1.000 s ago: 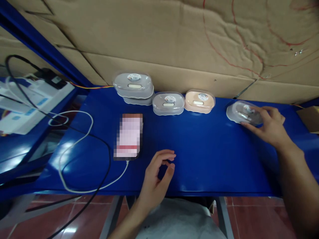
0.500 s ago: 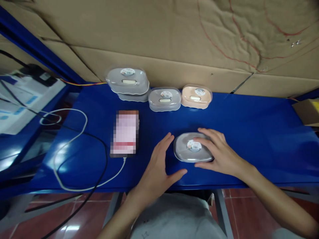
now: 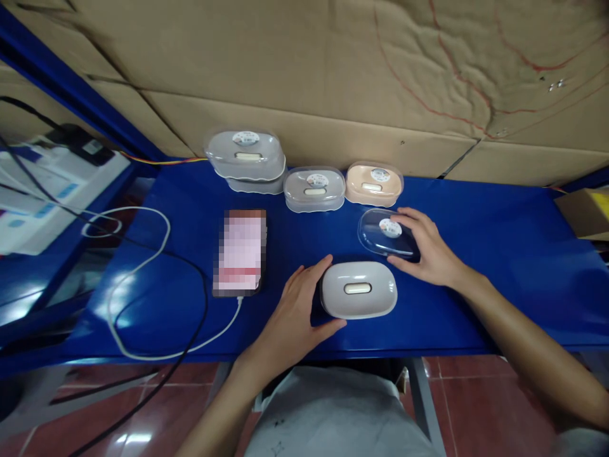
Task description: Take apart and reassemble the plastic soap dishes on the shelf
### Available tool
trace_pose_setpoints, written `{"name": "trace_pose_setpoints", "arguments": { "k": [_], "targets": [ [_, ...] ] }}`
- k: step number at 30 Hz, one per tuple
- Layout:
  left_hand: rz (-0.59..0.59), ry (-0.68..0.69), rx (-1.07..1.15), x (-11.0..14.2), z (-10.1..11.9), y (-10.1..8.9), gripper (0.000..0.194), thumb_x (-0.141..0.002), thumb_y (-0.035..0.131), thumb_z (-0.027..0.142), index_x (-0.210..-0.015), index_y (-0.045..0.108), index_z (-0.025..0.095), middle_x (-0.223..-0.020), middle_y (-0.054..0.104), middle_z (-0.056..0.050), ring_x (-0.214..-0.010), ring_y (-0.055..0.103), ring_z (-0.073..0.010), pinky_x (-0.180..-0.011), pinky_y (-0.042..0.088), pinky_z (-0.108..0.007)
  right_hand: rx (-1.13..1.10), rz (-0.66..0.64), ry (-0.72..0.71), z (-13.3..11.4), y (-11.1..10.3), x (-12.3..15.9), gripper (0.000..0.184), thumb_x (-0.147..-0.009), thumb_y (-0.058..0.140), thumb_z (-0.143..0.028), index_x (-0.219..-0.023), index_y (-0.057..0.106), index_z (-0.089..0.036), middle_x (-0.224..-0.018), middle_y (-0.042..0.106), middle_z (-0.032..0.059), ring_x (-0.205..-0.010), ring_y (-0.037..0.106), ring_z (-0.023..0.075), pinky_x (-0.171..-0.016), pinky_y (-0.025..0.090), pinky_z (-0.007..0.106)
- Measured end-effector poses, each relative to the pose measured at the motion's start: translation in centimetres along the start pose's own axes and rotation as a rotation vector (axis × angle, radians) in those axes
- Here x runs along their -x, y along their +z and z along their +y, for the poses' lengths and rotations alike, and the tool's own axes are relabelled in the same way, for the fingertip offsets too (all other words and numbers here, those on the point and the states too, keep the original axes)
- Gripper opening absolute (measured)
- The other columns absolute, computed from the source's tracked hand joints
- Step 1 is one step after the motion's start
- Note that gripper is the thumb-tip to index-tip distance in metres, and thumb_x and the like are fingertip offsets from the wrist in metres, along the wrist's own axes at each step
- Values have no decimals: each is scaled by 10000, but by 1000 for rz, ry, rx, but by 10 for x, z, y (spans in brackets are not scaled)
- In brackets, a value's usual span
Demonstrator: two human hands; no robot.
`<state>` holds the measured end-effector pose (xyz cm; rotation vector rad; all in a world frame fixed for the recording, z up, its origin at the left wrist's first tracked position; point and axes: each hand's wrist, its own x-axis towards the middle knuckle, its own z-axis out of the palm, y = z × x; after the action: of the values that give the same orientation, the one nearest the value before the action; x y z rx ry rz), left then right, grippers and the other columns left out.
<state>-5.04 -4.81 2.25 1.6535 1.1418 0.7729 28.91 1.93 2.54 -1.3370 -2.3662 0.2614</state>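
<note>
A grey oval soap dish (image 3: pixel 375 303), uncovered, sits near the table's front edge, with a cream oblong piece (image 3: pixel 357 288) in its middle. My left hand (image 3: pixel 301 304) curves round the dish's left end, fingers at the far rim and thumb at the near one. Just behind and to the right, my right hand (image 3: pixel 428 251) grips a clear lid (image 3: pixel 373 236) by its right end. The lid carries a round white label (image 3: pixel 390 228), and the blue table shows through it.
Along the back stand lidded soap dishes: a grey stack (image 3: pixel 245 158), a grey one (image 3: pixel 314 190) and a peach one (image 3: pixel 374 184). Left of my hands lies a phone (image 3: pixel 240 254) with a white cable (image 3: pixel 166 357). Cardboard (image 3: pixel 304 76) walls the back. A carton (image 3: pixel 580 212) is far right.
The clear lid has come off the grey dish and moved back and right in my right hand. My left hand has closed in on the dish's left end.
</note>
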Motion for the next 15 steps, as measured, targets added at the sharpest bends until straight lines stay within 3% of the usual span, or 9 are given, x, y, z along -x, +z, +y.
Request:
{"name": "trace_pose_setpoints", "arguments": {
  "k": [3, 6, 11, 15],
  "targets": [
    [-25, -21, 11, 4, -4, -1, 891, -817, 896, 296, -1599, 478, 383, -1687, 489, -81, -1628, 314, -405, -1319, 208, -678, 78, -19, 35, 29, 7, -4, 770, -939, 710, -542, -1586, 397, -267, -1610, 453, 209, -1492, 455, 459, -1148, 417, 712],
    [-44, -56, 2, 6, -8, -1, 915, -833, 888, 335, -1629, 440, 384, -1723, 435, -83, -1644, 251, -426, -1304, 249, -692, 111, -54, 47, 34, 7, -5, 776, -957, 685, -556, -1611, 384, -267, -1631, 453, 204, -1500, 449, 455, -1160, 399, 702],
    [-75, -37, -104, 8, -9, -2, 933, -893, 836, 416, -1673, 323, 391, -1753, 380, -85, -1637, 290, -400, -1292, 323, -660, 24, -63, -54, -13, -11, 1, 872, -984, 648, -625, -1697, 262, -306, -1717, 381, 165, -1590, 339, 431, -1249, 304, 683],
    [-39, 52, -136, 6, -3, -4, 905, -905, 825, 434, -1655, 323, 361, -1704, 445, -114, -1564, 450, -362, -1280, 392, -588, -168, -311, -167, -64, -12, 8, 1085, -869, 726, -756, -1714, 227, -294, -1760, 320, 158, -1594, 361, 402, -1251, 376, 615]
  ]
}}
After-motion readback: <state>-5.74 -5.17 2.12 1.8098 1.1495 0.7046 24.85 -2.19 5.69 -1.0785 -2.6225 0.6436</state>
